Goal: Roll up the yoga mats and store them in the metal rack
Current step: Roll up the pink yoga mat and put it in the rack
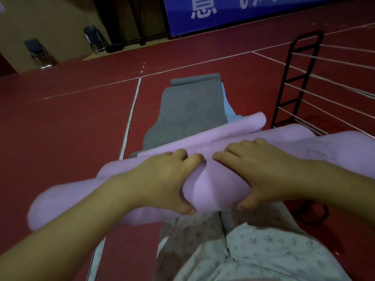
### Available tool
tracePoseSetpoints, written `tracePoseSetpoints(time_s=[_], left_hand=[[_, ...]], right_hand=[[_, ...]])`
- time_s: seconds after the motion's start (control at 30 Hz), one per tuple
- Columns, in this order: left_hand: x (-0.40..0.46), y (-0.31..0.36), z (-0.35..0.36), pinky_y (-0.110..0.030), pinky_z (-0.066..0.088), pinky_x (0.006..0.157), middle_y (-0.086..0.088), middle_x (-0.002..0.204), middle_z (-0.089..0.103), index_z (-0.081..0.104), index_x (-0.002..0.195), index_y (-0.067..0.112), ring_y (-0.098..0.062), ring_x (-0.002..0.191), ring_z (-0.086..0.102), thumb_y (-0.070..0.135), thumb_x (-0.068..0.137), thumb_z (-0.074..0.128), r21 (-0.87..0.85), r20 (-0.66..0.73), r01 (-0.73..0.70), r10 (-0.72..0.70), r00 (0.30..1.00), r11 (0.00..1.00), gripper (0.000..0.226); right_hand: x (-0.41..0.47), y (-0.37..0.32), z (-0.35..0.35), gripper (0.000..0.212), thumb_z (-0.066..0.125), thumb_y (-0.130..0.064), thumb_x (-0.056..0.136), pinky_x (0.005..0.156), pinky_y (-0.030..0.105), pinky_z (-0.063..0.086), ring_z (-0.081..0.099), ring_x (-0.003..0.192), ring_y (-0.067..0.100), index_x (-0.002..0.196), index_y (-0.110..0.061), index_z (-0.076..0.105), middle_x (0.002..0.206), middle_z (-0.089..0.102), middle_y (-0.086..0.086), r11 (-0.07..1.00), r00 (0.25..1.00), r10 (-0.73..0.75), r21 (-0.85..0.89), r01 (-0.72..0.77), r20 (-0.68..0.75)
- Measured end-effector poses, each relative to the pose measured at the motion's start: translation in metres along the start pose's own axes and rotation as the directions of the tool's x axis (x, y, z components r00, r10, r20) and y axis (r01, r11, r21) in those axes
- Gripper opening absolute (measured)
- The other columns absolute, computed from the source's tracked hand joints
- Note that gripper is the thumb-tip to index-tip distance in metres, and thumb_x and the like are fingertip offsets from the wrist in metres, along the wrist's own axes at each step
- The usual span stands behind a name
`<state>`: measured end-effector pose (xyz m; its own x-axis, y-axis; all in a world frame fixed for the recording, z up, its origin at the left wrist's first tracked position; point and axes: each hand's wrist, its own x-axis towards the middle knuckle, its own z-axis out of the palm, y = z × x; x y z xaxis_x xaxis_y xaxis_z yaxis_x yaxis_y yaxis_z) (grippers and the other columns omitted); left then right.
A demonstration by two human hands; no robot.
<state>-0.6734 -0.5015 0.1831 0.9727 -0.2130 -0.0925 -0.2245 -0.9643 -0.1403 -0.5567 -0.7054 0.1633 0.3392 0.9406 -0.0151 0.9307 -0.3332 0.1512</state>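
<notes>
Both hands on the pink mat (207, 185), side by side at mid-roll: left hand (162, 179) and right hand (261, 171) each have fingers curled over the top and thumb hooked under the near side, gripping the roll. Central grip probably keeps the roll tight and balanced while it's carried crosswise in front of the body; the ends stick out well past both arms. A loose flap (233, 126) lies along the far side, so the roll looks unfinished or slack, likely why both hands clamp the middle. Grey mat (182, 110) lies flat on the red floor (71, 118) ahead, unrolled, with a pale blue mat (228, 108) peeking out under its right edge. Rack (296, 78) stands to the right, near the pink mat's right end; shelves appear bare, so I'd judge storing hasn't begun. Hard to see: fingertips are hidden behind the roll, mat ends are blurred, the rack's right side is cut off by the frame edge, the blue mat is mostly covered. Dark cable-like thing (316, 218) on the floor at right, can't identify. Folded chairs (38, 51) by the far wall.
</notes>
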Motion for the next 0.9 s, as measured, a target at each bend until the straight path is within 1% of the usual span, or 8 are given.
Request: tracePoseSetpoints(time_s=[0.1, 0.2, 0.33, 0.4, 0.53, 0.63, 0.73, 0.9], left_hand=[[0.006, -0.007, 0.012, -0.034, 0.046, 0.086, 0.003, 0.120, 0.048, 0.027, 0.138, 0.034, -0.017, 0.103, 0.053, 0.068, 0.057, 0.074, -0.185, 0.092, 0.057, -0.040, 0.995, 0.981, 0.100], [0.002, -0.011, 0.010, -0.028, 0.040, 0.097, 0.007, 0.138, 0.043, 0.021, 0.146, 0.035, -0.012, 0.118, 0.048, 0.068, 0.062, 0.071, -0.192, 0.079, 0.091, -0.077, 0.994, 0.977, 0.104], [-0.008, -0.001, 0.011, -0.046, 0.052, 0.085, -0.008, 0.133, 0.054, 0.040, 0.137, 0.030, -0.029, 0.107, 0.062, 0.058, 0.059, 0.072, 0.085, -0.245, 0.014, 0.007, 0.969, 0.996, 0.089], [-0.007, 0.004, 0.014, -0.048, 0.054, 0.079, -0.008, 0.129, 0.057, 0.042, 0.134, 0.033, -0.031, 0.103, 0.063, 0.054, 0.059, 0.074, 0.054, -0.300, 0.005, 0.012, 0.954, 0.999, 0.085], [0.005, 0.008, 0.018, -0.045, 0.053, 0.080, -0.009, 0.130, 0.054, 0.040, 0.137, 0.037, -0.033, 0.105, 0.061, 0.053, 0.061, 0.071, -0.032, -0.266, 0.011, -0.019, 0.964, 0.999, 0.084], [0.017, -0.003, 0.009, -0.028, 0.035, 0.098, -0.002, 0.147, 0.037, 0.030, 0.144, 0.041, -0.023, 0.128, 0.044, 0.045, 0.073, 0.075, -0.194, -0.126, 0.068, -0.094, 0.988, 0.979, 0.084], [0.027, -0.015, 0.001, -0.014, 0.030, 0.089, 0.004, 0.141, 0.040, 0.031, 0.144, 0.041, -0.012, 0.126, 0.042, 0.040, 0.073, 0.078, -0.295, -0.069, 0.039, -0.062, 0.996, 0.955, 0.085], [0.044, -0.042, -0.008, -0.026, 0.038, 0.101, 0.011, 0.135, 0.049, 0.039, 0.139, 0.046, -0.009, 0.122, 0.047, 0.040, 0.070, 0.081, -0.477, 0.064, 0.105, -0.085, 0.994, 0.872, 0.081]], right_hand=[[0.003, 0.004, 0.011, 0.098, 0.063, -0.069, 0.060, 0.090, 0.036, 0.031, 0.041, 0.109, 0.016, 0.140, -0.038, 0.016, 0.126, 0.039, -0.010, 0.994, 0.998, 0.008, 0.104, -0.014, 0.055], [0.006, 0.011, 0.004, 0.097, 0.066, -0.068, 0.057, 0.096, 0.035, 0.031, 0.040, 0.113, 0.012, 0.137, -0.042, 0.017, 0.126, 0.039, -0.014, 0.977, 0.999, 0.005, 0.213, -0.015, 0.048], [0.025, 0.024, -0.001, 0.095, 0.076, -0.064, 0.053, 0.095, 0.033, 0.037, 0.044, 0.108, 0.007, 0.133, -0.043, 0.028, 0.120, 0.044, -0.018, 0.938, 0.994, -0.013, 0.345, -0.025, 0.108], [0.034, 0.033, -0.004, 0.092, 0.081, -0.058, 0.053, 0.092, 0.028, 0.041, 0.046, 0.108, 0.004, 0.129, -0.043, 0.033, 0.120, 0.045, -0.020, 0.892, 0.988, -0.026, 0.450, -0.046, 0.152], [0.050, 0.048, -0.008, 0.081, 0.086, -0.042, 0.061, 0.082, 0.012, 0.043, 0.050, 0.107, -0.001, 0.125, -0.041, 0.038, 0.118, 0.049, -0.022, 0.817, 0.958, -0.077, 0.568, -0.098, 0.276], [0.067, 0.060, -0.009, 0.080, 0.086, -0.049, 0.057, 0.092, 0.031, 0.049, 0.054, 0.108, 0.003, 0.122, -0.046, 0.040, 0.119, 0.053, -0.019, 0.799, 0.927, -0.102, 0.585, -0.139, 0.361], [0.080, 0.070, -0.011, 0.088, 0.082, -0.062, 0.047, 0.095, 0.036, 0.050, 0.057, 0.109, 0.007, 0.124, -0.049, 0.040, 0.123, 0.055, -0.016, 0.825, 0.902, -0.108, 0.544, -0.154, 0.419], [0.080, 0.075, -0.025, 0.086, 0.081, -0.055, 0.061, 0.100, 0.026, 0.043, 0.053, 0.114, 0.004, 0.135, -0.045, 0.039, 0.130, 0.051, -0.017, 0.833, 0.930, -0.054, 0.530, -0.158, 0.362]])
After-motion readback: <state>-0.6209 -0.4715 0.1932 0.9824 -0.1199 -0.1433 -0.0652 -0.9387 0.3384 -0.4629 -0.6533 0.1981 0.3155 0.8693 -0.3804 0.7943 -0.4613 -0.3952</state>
